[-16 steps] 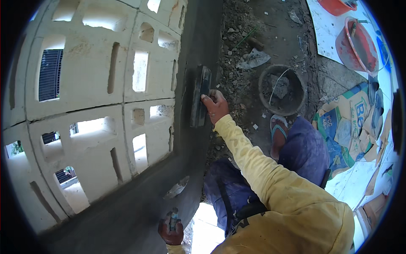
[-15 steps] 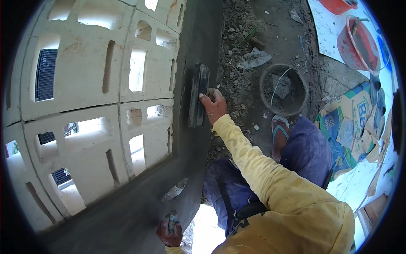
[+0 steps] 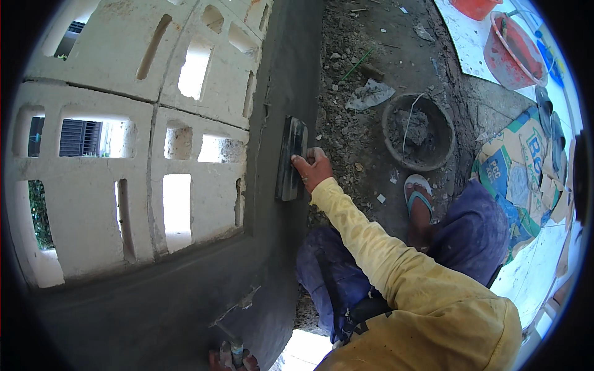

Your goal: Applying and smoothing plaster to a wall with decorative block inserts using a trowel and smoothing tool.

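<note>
My right hand (image 3: 314,168) is closed on a dark rectangular plastering float (image 3: 294,137). The float lies lengthwise against the grey plastered strip (image 3: 267,179) that borders the pale perforated block wall (image 3: 93,204). At the lower edge, my left hand (image 3: 232,360) grips the handle of a trowel (image 3: 237,347). Its thin blade appears nearly edge-on near the lower plastered surface, with a bit of mortar on it; whether it touches the plaster I cannot tell. Part of my left hand is cut off by the frame.
A round dark bucket (image 3: 396,145) with mortar in it stands on the dirt beyond my sandalled foot (image 3: 419,198). Rubble and a crumpled plastic scrap (image 3: 370,91) lie near the wall. Farther right are a red bucket (image 3: 502,59), printed cement sacks (image 3: 495,167) and dark sandals (image 3: 544,111).
The float in my right hand has slid slightly down along the plastered strip. My left hand and trowel have moved lower and left, and the blade has turned nearly edge-on. The view has shifted.
</note>
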